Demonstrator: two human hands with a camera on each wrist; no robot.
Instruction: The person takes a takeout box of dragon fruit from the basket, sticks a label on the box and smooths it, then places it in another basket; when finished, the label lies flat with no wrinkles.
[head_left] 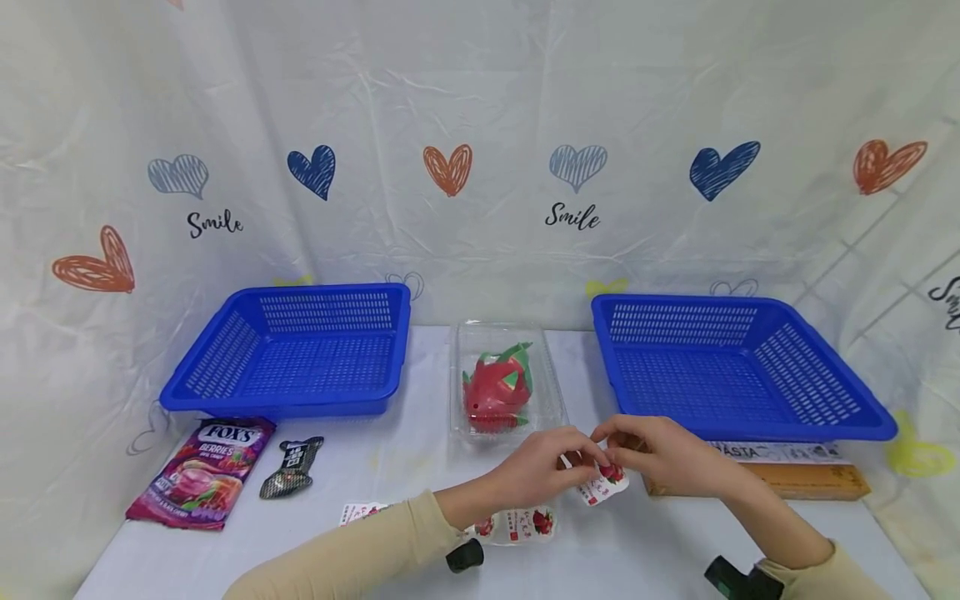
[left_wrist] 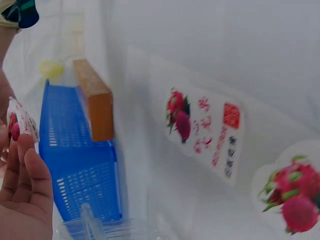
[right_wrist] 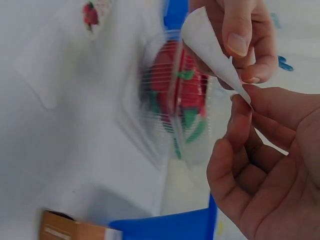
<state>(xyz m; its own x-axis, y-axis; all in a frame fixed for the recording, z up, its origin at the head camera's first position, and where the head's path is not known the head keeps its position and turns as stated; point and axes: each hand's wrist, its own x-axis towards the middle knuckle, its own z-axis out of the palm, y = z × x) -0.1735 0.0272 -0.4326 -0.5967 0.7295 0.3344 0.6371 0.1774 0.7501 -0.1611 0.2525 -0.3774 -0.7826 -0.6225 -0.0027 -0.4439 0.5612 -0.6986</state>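
A white sticker [head_left: 602,487] printed with red dragon fruit is raised above the table between both hands. My left hand [head_left: 551,460] holds it from the left. At its upper edge the right hand [head_left: 667,454] pinches it between thumb and finger. In the right wrist view the sticker's plain white back [right_wrist: 212,45] shows, curled, with the fingertips of both hands meeting at its lower corner. Below the left forearm lies a strip of similar stickers [head_left: 529,525], partly hidden by the sleeve. Behind the hands stands a clear plastic box [head_left: 551,400] with a red-and-green dragon fruit [head_left: 497,387] inside.
Blue baskets stand at the back left [head_left: 330,408] and back right [head_left: 750,432]. A purple Fox's candy bag [head_left: 202,475] and a small dark wrapped packet [head_left: 292,468] lie at left. An orange-brown pasta box [head_left: 813,481] sits before the right basket.
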